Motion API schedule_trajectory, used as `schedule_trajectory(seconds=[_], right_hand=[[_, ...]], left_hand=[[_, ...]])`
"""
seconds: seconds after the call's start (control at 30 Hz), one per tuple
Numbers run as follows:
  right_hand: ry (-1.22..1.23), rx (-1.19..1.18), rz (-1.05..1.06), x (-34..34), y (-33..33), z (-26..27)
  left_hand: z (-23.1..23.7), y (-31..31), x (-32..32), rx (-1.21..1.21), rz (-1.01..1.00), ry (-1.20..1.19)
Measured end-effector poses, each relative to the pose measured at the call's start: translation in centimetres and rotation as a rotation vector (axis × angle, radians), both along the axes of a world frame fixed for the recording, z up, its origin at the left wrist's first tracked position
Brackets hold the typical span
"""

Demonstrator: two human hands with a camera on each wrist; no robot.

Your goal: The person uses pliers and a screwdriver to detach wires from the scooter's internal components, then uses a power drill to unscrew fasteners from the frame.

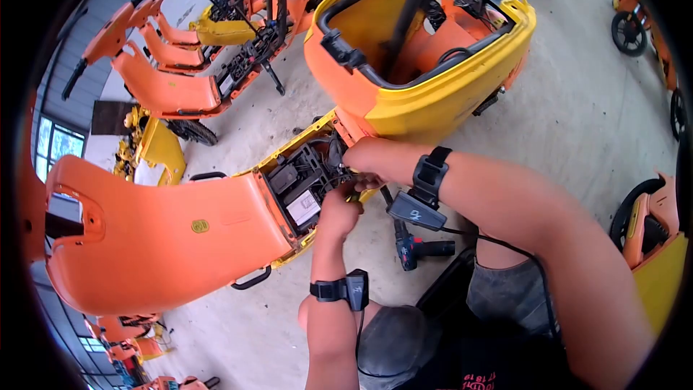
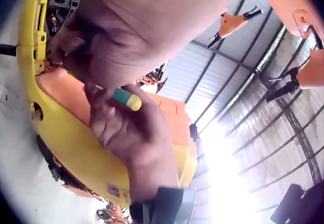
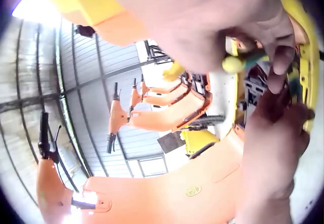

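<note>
My left hand (image 1: 338, 211) and right hand (image 1: 369, 160) meet over the near side of an open compartment (image 1: 278, 177) in an orange-and-yellow scooter (image 1: 166, 227). In the left wrist view, the right fingers hold a screwdriver (image 2: 123, 98) by its green handle with a yellow end; its front part is hidden behind the hands. The left fingers are curled close against the right fingertips, and I cannot tell what they hold. Inside the compartment are black parts, cables and a white-labelled box (image 1: 303, 207).
A cordless drill (image 1: 410, 248) stands on the concrete floor by my knees. Beyond the compartment rises the scooter's yellow-and-orange rear shell (image 1: 426, 112), with an open top. More orange scooters (image 1: 170, 87) stand at the far left, and a black side handle (image 1: 253, 279) sticks out nearby.
</note>
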State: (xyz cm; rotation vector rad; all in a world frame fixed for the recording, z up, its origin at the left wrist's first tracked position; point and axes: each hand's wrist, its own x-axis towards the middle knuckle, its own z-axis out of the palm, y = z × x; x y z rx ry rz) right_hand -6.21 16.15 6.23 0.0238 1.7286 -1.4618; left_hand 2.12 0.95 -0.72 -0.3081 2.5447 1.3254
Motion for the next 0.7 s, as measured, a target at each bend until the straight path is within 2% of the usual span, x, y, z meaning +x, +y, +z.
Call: schedule_trajectory(seconds=[0.03,0.07,0.1,0.17,0.23,0.27,0.33,0.37,0.4,0.43,0.47,0.5,0.57,0.6,0.63,0.7], right_hand=[[0.128,0.22,0.233,-0.4,0.3,0.9],[0.28,0.249,0.348,-0.2,0.7,1.4],[0.275,0.244,0.342,0.5,1.2,1.4],[0.995,0.223,0.409,1.9,1.9,1.3],[0.977,0.141,0.421,2.2,2.5,2.3],[1.014,0.186,0.468,2.0,2.7,2.2],[1.095,0.32,0.516,1.6,3.3,2.1],[1.099,0.324,0.495,1.6,3.3,1.6],[1.159,0.332,0.445,1.6,3.0,0.7],[1.218,0.339,0.394,1.6,2.7,0.2],[1.248,0.275,0.36,1.4,2.6,-0.3],[1.253,0.273,0.355,1.4,2.6,-0.5],[1.289,0.289,0.302,1.4,2.3,-1.0],[1.336,0.243,0.291,1.7,2.7,-0.7],[1.338,0.243,0.307,1.9,2.6,-0.6],[1.269,0.158,0.23,1.9,2.8,-0.3]], left_hand=[[0.4,-0.4,-0.2,0.126,0.022,0.055],[0.8,-0.7,-0.5,0.074,0.022,0.018],[1.5,-0.7,-0.5,0.025,0.027,-0.024],[1.1,-0.9,-0.9,0.115,0.145,-0.073],[2.7,0.8,-1.0,0.15,0.3,-0.044],[2.8,1.1,-1.0,0.142,0.29,-0.046],[3.1,1.7,-1.5,0.259,0.463,0.002],[2.6,1.6,-1.7,0.252,0.444,0.008],[1.4,1.1,-1.9,0.025,0.409,0.151],[2.4,1.9,-2.1,-0.201,0.369,0.295],[3.4,2.8,-1.9,-0.311,0.415,0.252],[3.5,3.5,-1.8,-0.314,0.413,0.258],[3.4,4.2,-1.3,-0.553,0.417,0.759],[3.7,4.2,-1.1,-0.798,0.198,0.992],[3.8,4.6,-0.7,-0.797,0.214,0.987],[4.6,6.2,-0.2,-0.536,0.055,1.089]])
